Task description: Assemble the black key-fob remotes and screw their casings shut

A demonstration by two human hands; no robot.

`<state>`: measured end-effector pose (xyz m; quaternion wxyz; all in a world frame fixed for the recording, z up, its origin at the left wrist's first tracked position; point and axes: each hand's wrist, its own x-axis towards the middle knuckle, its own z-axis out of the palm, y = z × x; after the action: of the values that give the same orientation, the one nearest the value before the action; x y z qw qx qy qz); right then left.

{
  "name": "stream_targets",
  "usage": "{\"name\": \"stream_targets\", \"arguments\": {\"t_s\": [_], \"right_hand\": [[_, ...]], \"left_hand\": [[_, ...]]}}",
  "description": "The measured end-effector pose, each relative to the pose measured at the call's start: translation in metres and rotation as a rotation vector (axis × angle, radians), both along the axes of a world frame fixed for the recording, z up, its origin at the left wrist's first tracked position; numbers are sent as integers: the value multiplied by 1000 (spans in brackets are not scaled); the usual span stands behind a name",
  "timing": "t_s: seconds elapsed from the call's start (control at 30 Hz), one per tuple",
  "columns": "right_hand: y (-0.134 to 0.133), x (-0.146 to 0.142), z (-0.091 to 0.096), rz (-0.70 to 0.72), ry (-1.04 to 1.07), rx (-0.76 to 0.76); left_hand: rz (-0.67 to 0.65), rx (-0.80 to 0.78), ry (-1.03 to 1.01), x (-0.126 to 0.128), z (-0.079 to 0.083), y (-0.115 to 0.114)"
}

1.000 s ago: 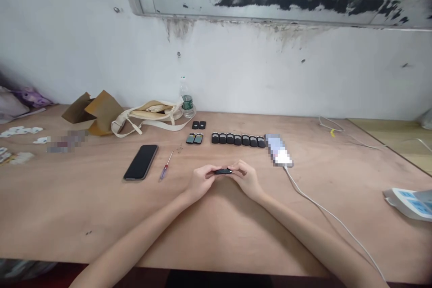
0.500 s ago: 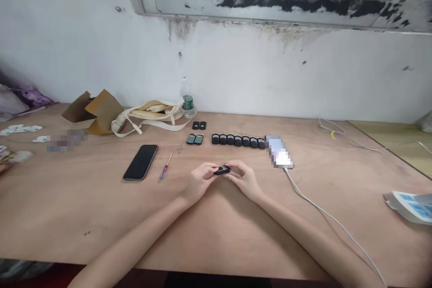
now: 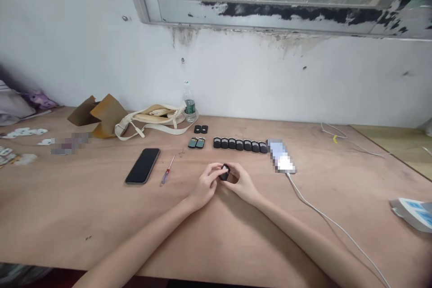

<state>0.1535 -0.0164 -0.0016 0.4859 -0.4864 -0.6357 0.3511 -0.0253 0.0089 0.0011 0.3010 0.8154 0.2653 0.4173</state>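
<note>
In front of me, a small black fob-like case (image 3: 225,172) is held up between both hands, just above the table. My right hand (image 3: 243,183) grips it by the edges between thumb and fingers. Fingers of my left hand (image 3: 204,184) press on its face from the left, partly covering it. Beyond the hands is a row of several similar black cases (image 3: 239,144) with grey bands. Left of that row lie two open case halves with green circuit boards (image 3: 196,143). Behind these are two black covers (image 3: 200,129), each with a pale spot.
A screwdriver (image 3: 167,171) and a dark phone (image 3: 143,166) lie to the left. On the right, a lit phone (image 3: 281,156) trails a white cable (image 3: 324,213). A bottle (image 3: 190,105), cream bag (image 3: 151,119) and brown paper bag (image 3: 110,114) stand near the wall.
The black case has turned from lying sideways to a more upright tilt. My left fingers have moved from its left end onto its face. The view has shifted slightly.
</note>
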Motion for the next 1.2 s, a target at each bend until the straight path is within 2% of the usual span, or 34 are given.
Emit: {"name": "stream_targets", "arguments": {"t_s": [0.1, 0.2, 0.3, 0.4, 0.57, 0.7, 0.77, 0.9, 1.03, 1.2], "right_hand": [[31, -4, 11, -19, -94, 128], [78, -8, 25, -12, -203, 198], [125, -11, 34, 42, -373, 171], [158, -11, 34, 172, -498, 107], [175, -3, 28, 273, -530, 70], [180, 1, 33, 350, -508, -27], [187, -2, 38, 305, -466, -49], [210, -21, 45, 106, -437, -13], [233, -39, 39, 103, -493, -9], [247, -45, 31, 93, -530, 1]], "left_hand": [[165, -108, -127, 0, 0, 3], [311, -249, -230, -1, 1, 7], [369, -330, -258, -2, 5, 8], [413, -358, -265, -2, 8, 7], [427, -428, -237, -2, 7, 6], [422, -436, -217, -2, 5, 6], [421, -432, -215, -2, 5, 6], [412, -458, -204, -2, 6, 6], [406, -506, -204, -3, 4, 8], [393, -548, -205, -4, 1, 11]]}}
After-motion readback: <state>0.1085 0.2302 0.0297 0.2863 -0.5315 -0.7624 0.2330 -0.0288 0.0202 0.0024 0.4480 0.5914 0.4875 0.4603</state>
